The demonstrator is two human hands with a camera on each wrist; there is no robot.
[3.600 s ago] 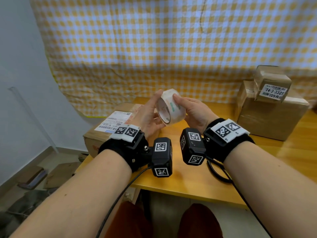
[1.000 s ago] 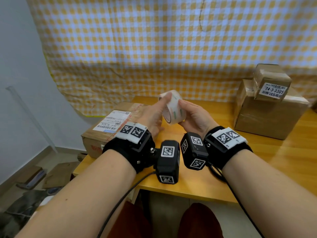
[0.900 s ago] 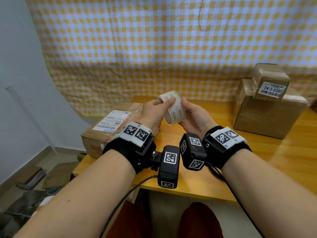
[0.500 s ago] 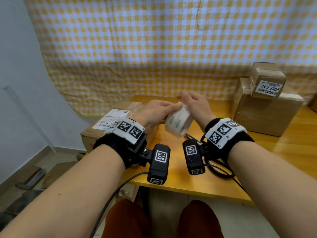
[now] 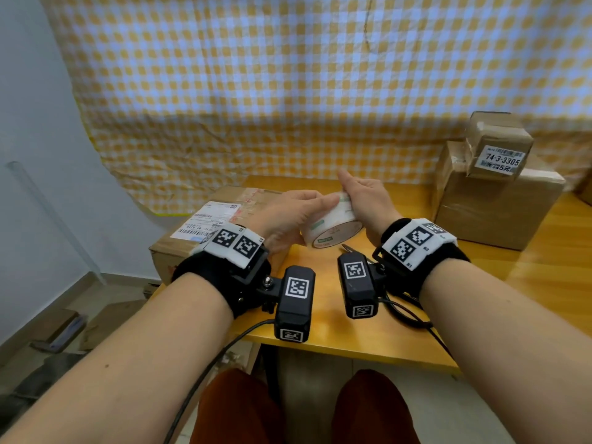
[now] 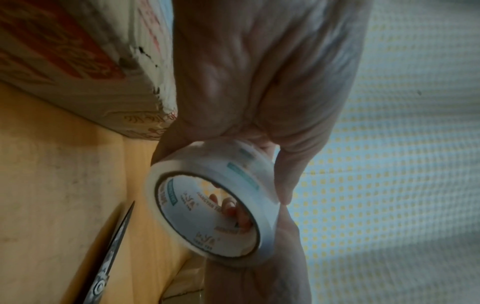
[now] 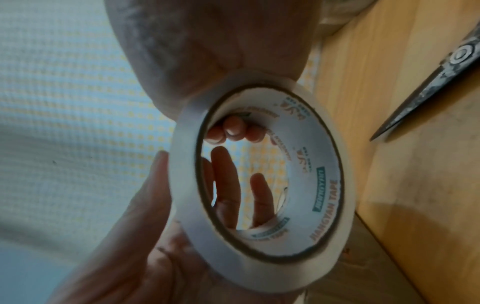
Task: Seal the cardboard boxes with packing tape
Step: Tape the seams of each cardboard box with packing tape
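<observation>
A roll of clear packing tape [image 5: 333, 224] with a white printed core hangs just above the wooden table [image 5: 368, 331], held between both hands. My left hand [image 5: 288, 213] grips its left side, thumb on the outer rim [image 7: 161, 164] and fingers behind. My right hand [image 5: 365, 200] curls over the top from the right, fingertips [image 7: 233, 127] showing through the roll's hole [image 7: 246, 174]. A flat cardboard box [image 5: 217, 213] with a shipping label lies just left of my left hand. In the left wrist view the roll [image 6: 207, 207] sits between the two hands.
Scissors [image 5: 349, 248] lie on the table under my right wrist, also seen as scissors [image 6: 111, 257] and scissors [image 7: 428, 92]. A large taped box [image 5: 493, 206] with a small labelled box [image 5: 496, 145] on top stands at the back right. A checked cloth hangs behind.
Both hands lowered the roll toward the table and turned it, so its open face now points at me. My right hand shifted from the side to over the top.
</observation>
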